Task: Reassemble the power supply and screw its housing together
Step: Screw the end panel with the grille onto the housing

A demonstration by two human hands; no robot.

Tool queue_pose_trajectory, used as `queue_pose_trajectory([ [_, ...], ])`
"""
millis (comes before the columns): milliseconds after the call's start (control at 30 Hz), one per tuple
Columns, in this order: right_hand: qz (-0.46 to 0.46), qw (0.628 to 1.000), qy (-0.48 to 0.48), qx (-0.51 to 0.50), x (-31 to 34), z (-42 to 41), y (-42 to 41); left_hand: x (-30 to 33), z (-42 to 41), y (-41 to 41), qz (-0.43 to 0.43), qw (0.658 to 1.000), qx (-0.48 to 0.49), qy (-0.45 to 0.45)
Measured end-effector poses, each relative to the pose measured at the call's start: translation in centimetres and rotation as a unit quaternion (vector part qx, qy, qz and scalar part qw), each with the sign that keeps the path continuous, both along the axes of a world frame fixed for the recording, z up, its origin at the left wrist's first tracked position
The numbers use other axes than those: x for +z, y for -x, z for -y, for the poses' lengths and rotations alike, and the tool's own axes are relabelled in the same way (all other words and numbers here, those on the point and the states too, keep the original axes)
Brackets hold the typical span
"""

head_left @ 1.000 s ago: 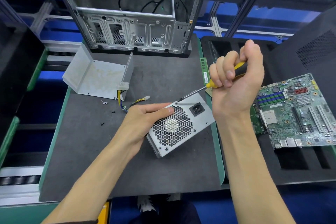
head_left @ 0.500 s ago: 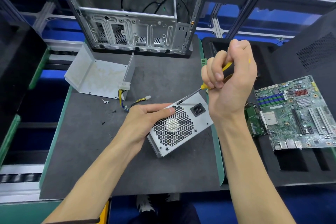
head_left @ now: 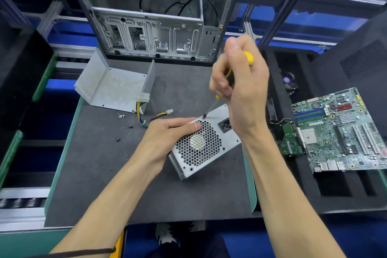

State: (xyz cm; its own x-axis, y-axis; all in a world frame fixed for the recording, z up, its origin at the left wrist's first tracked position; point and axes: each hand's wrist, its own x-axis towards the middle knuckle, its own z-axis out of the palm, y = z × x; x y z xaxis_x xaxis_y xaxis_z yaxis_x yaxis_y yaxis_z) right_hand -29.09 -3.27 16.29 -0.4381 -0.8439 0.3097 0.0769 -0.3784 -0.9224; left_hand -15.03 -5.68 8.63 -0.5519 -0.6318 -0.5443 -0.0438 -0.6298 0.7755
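Grey mat (head_left: pixel 100 174) on surface carrying PSU (head_left: pixel 201 144), tilted. Left hand (head_left: pixel 165 138) gripping PSU's side, thumb lying on fan grille. Right hand (head_left: pixel 240 81) clutching yellow screwdriver (head_left: pixel 211 107), tip sitting on screw (head_left: pixel 204 117) at PSU's top corner.

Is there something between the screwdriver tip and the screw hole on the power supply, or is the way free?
Nothing visible blocks it. The screwdriver tip already sits at the corner hole of the power supply; the left hand thumb lies beside it on the grille.
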Motion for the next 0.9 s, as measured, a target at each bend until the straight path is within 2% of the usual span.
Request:
queue_pose_trajectory([
  [133,-0.034,0.996,-0.044,0.076,0.2,0.2,-0.1,-0.1,0.1,0.0,-0.002,1.000,0.002,-0.007],
  [267,-0.057,0.996,-0.015,0.062,0.4,-0.2,-0.4,-0.3,0.1,0.0,-0.008,1.000,0.000,-0.012],
  [367,-0.058,0.997,-0.031,0.042,0.6,-0.1,-0.5,-0.4,0.1,0.0,-0.012,1.000,0.000,-0.010],
  [500,-0.065,0.993,-0.065,0.068,0.4,-0.2,-0.2,-0.5,0.2,0.0,-0.010,1.000,0.002,-0.008],
  [633,-0.075,0.996,-0.035,0.044,0.2,-0.7,-0.7,-0.6,0.1,0.0,-0.017,1.000,0.000,-0.009],
  [833,-0.069,0.994,-0.060,0.059,0.1,-0.7,-0.3,-0.7,0.1,0.0,-0.014,1.000,0.002,-0.005],
  [900,-0.073,0.995,-0.040,0.052,0.1,-0.8,-0.4,-0.7,0.1,0.0,-0.017,1.000,0.004,-0.008],
])
